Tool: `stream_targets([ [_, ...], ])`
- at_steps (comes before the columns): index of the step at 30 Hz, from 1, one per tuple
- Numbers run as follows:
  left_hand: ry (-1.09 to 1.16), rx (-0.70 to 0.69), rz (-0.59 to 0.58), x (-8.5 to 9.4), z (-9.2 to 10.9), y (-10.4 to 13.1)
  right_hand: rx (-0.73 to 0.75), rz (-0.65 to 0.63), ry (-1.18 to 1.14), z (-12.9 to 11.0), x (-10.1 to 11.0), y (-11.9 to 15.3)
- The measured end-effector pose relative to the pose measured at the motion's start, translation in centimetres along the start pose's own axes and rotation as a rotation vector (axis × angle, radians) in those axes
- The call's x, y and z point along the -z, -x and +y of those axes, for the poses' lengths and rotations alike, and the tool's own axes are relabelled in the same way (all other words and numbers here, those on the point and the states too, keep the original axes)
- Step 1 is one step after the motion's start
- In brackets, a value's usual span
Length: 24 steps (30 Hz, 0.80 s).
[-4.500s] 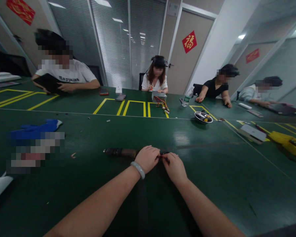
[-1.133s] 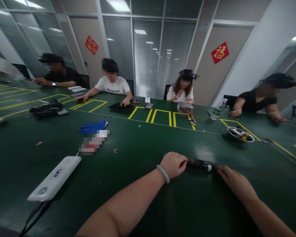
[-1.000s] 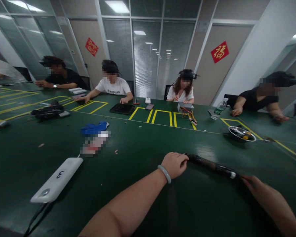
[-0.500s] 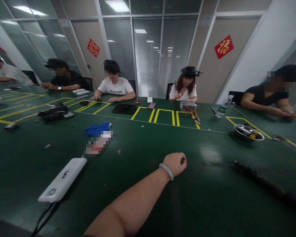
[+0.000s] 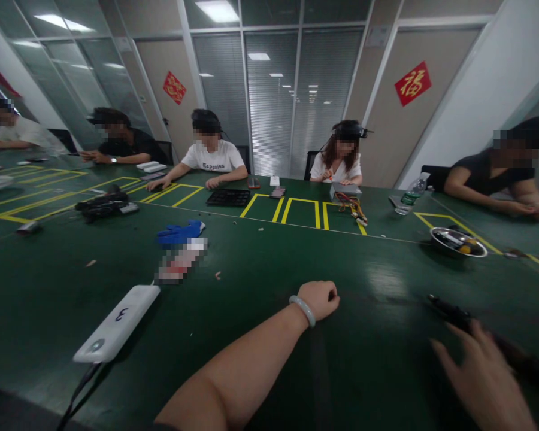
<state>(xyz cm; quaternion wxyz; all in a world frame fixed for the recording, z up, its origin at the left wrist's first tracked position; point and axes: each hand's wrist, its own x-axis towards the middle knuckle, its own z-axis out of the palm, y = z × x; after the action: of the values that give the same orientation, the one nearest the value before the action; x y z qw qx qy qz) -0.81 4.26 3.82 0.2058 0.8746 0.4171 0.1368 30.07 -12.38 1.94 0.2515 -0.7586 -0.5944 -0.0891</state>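
Observation:
My left hand [image 5: 318, 299] rests on the green table [image 5: 260, 257], its fingers curled into a loose fist with a hollow at the thumb side and nothing showing in it. A pale bangle [image 5: 302, 310] circles that wrist. At the lower right, my right hand [image 5: 485, 371] is blurred, thumb and fingers apart. It is over or beside a long dark object [image 5: 449, 309] that looks like a folded umbrella; whether they touch I cannot tell. Part of that object is hidden behind the hand.
On the left lie a white power bank [image 5: 117, 326] marked 3, a blurred-out item [image 5: 182, 261] and a blue glove [image 5: 179, 232]. A metal bowl [image 5: 458, 242] holds small things at right. Several people sit opposite, near a black tray [image 5: 228, 197], a bottle [image 5: 411, 194] and a wired metal box [image 5: 345, 191].
My right hand has come into view at the lower right, beside the long dark object. My left hand stays in place. Across the table, one person's hand has shifted left.

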Motion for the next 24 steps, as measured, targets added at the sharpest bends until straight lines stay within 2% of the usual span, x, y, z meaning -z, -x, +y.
stream_targets([
  [3,-0.012,-0.003,0.001,-0.1,0.0,-0.1,0.15,-0.18,-0.033,-8.0,-4.0,-1.7],
  [5,-0.026,-0.002,0.004,-0.1,-0.1,-0.1,0.252,-0.249,-0.113,-13.1,-6.1,-2.3],
  [7,-0.042,0.011,0.004,0.0,-0.2,-0.3,0.339,-0.269,-0.18,-16.4,-7.6,-2.5],
  [8,-0.047,0.02,0.002,0.0,-0.3,-0.3,0.366,-0.27,-0.199,-17.3,-8.1,-2.5],
  [11,-0.055,0.029,-0.007,0.2,-0.5,-0.5,0.363,-0.288,-0.211,-17.4,-8.7,-2.4],
  [17,-0.052,0.013,-0.018,0.2,-0.3,-0.5,0.311,-0.379,-0.263,-15.6,-7.5,-2.7],
  [24,-0.035,0.024,-0.02,0.2,-0.2,-0.6,0.344,-0.352,-0.305,-15.5,-8.2,-2.7],
])
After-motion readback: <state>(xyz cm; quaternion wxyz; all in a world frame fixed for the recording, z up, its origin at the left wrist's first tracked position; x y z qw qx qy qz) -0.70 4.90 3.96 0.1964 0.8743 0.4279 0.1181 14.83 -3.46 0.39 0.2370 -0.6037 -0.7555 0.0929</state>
